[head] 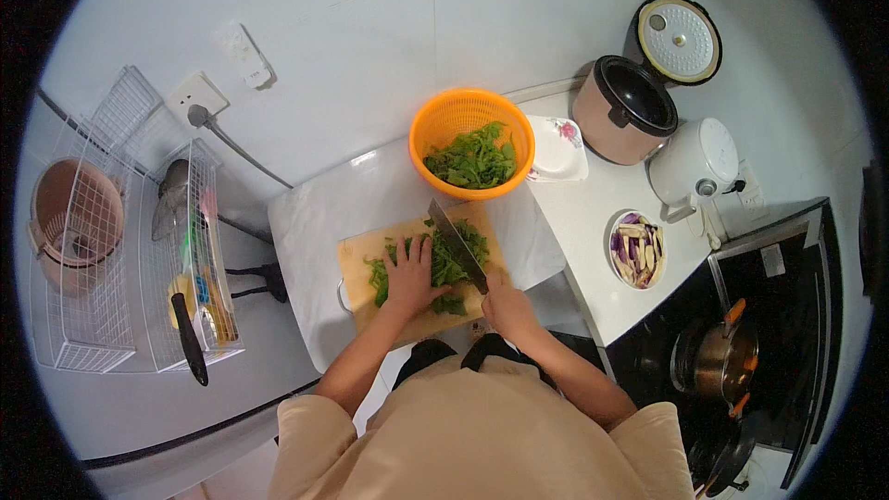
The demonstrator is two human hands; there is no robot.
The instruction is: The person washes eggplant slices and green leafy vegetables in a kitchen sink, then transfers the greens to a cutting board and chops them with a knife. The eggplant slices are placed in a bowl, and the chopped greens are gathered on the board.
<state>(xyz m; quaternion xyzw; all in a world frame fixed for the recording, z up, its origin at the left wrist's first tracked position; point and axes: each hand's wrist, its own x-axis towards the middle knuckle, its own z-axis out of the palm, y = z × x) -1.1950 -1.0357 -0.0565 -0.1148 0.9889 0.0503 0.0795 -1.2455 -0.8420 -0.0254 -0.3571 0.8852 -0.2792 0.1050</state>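
Chopped leafy greens (pixel 469 242) are spread over a wooden cutting board (pixel 358 257) in front of me. My left hand (pixel 411 278) lies on the greens with its fingers spread, pressing them against the board. In my right hand (pixel 505 305) is the handle of a kitchen knife (pixel 458 244); its broad blade points up and left across the greens, beside my left fingers. Just beyond the board sits an orange plastic colander (pixel 420 146), with more leafy greens (pixel 476 160) inside it.
To the right are a white floral plate (pixel 555 153), an open rice cooker (pixel 618 111), a white electric kettle (pixel 694 160) and a plate of cut eggplant (pixel 637 251). A pot (pixel 719 361) stands on the black cooktop (pixel 653 347). Wire racks (pixel 97 354) with utensils are at left.
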